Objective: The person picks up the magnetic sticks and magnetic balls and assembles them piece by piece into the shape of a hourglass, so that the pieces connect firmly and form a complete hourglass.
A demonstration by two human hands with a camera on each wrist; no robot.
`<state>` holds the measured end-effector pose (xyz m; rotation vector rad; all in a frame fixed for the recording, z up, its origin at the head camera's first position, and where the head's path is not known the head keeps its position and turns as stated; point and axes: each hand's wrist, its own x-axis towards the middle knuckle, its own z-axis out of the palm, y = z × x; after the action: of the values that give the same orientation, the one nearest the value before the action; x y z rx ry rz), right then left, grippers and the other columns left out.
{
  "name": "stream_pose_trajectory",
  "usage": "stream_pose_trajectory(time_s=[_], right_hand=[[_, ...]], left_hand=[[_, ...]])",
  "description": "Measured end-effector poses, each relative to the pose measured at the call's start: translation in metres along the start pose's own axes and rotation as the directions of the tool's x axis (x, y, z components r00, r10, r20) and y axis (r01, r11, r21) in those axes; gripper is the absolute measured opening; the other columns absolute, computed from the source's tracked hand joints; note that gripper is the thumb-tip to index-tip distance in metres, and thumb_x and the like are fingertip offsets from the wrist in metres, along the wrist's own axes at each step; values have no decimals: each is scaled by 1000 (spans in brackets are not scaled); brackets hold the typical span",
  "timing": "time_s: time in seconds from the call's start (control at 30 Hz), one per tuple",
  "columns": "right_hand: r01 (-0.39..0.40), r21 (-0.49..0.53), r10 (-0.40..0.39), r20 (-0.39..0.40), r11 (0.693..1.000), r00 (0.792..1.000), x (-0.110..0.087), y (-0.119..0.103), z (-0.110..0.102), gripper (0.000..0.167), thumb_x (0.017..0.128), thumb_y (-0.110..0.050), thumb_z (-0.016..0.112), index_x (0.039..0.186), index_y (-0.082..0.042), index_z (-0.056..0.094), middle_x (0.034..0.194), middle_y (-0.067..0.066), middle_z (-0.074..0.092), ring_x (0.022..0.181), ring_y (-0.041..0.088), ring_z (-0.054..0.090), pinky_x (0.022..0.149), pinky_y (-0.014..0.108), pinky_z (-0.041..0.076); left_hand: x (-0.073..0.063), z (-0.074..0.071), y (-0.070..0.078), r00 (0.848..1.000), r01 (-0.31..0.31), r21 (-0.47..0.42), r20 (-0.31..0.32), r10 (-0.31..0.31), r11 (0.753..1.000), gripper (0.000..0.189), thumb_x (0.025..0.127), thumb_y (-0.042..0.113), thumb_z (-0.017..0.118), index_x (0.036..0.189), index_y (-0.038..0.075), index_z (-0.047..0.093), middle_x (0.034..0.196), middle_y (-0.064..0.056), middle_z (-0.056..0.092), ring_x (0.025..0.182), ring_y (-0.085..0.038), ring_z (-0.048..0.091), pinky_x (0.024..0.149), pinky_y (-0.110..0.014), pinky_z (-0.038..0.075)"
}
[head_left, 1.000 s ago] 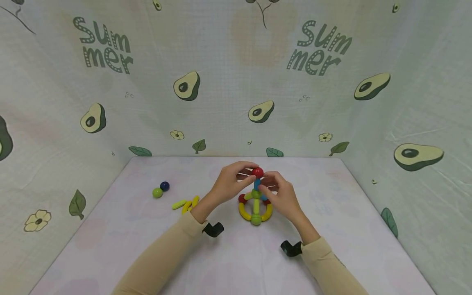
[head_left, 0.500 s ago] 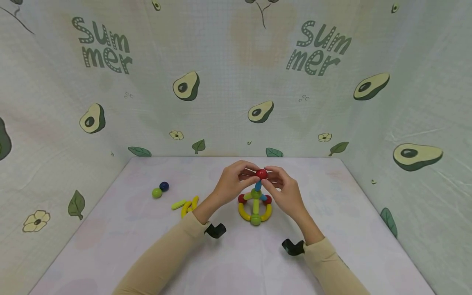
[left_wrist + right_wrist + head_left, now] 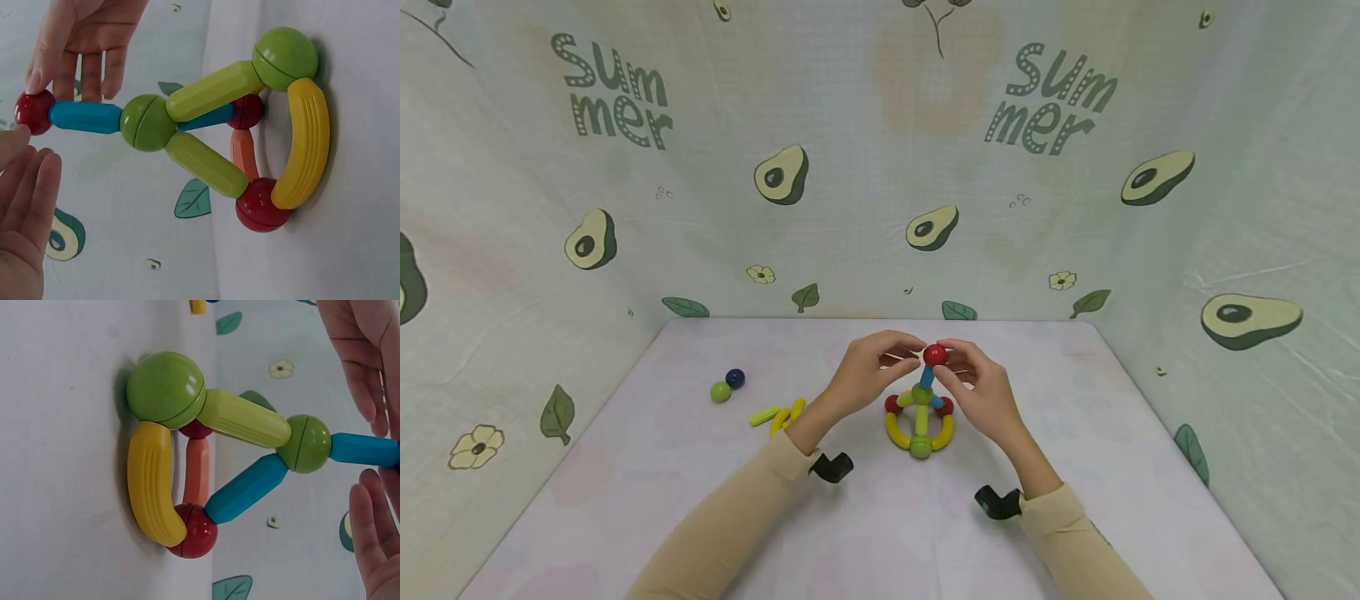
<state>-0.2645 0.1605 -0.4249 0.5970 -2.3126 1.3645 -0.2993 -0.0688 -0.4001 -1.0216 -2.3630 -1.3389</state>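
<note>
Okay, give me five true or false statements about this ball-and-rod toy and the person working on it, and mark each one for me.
1. The right hand holds the red ball at the very top. True.
2. Both sleeves are black. False: they are beige.
3. The upper blue rod runs between that red ball and a green joint ball. True.
4. The dark blue ball is joined to the structure. False: it lies apart from it, beside a loose green ball.
5. Down at the base, a coral rod runs between two lower red balls. True.
</note>
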Motion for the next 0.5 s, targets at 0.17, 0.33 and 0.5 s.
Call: stream_pose_trajectory(time_s=[0.17,0.33,0.5], right_hand=[[-7,-1,7,7,1000,1000,1,0,-2,43,100,-17,76,141,-14,61,116,5,75,102,20,72,90,28,62],[-28,0,28,16,1000,999,1,0,-5,43,100,-17,76,140,-16,60,117,3,74,103,19,72,91,30,62],[-24,-13,24,36,1000,999,1,2,-8,48,101,-19,76,146,-16,59,116,4,75,102,19,73,92,30,62]], left_hand=[[-6,-17,-11,1000,9,47,-14,-8,999,28,99,14,77,127,14,73,119,1,76,104,-12,74,89,-25,61],[-18,-44,-27,997,63,113,-51,-58,992,27,99,15,78,125,14,74,118,2,76,104,-14,74,89,-29,63],[-34,-73,-44,989,148,189,-52,-140,971,27,99,17,78,126,16,74,120,2,75,104,-14,73,91,-33,63]])
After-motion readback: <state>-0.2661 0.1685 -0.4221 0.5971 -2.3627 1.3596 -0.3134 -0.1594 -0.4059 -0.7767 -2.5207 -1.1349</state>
